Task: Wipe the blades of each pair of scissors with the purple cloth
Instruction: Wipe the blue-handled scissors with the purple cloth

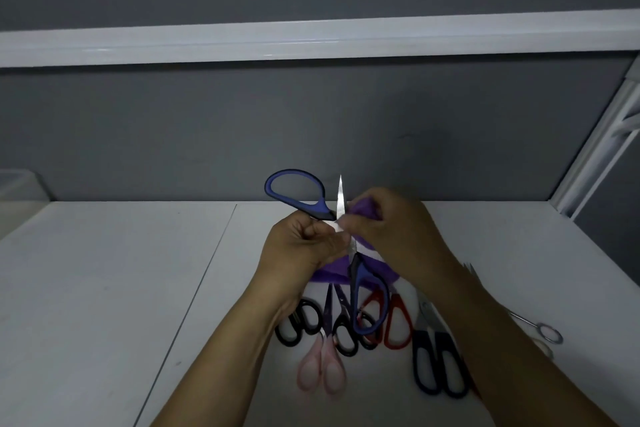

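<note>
Item under work: the blue-handled scissors (313,206), held clear of the table (104,288), above its middle and short of the rear edge. They are opened wide. One loop stands up and to the left, the other hangs down toward the front edge, and one bare blade (340,198) points straight up.

Handling assessment: the steel blades are rigid, smooth and probably slippery under fabric, with a sharp edge and tip. The pivot swings freely, so the pair needs restraint near the joint, not at the loops. The purple cloth (330,269) is soft and limp, drapes under its own weight, and should be bunched over the blade's flat sides and drawn away from the edge.

Grip, left hand (301,246): fingers curled tight around the scissors at the pivot area, holding them steady. The exact contact points are hidden behind the knuckles.

Grip, right hand (391,225): fingers pinched on a fold of the cloth, pressed against the base of the upright blade. The rest of the cloth hangs below both hands.

Other pairs lie on the table toward the front edge beneath the wrists: black-handled scissors (294,326), pink-handled scissors (322,367), red-handled scissors (394,326) and navy-handled scissors (438,371).
</note>
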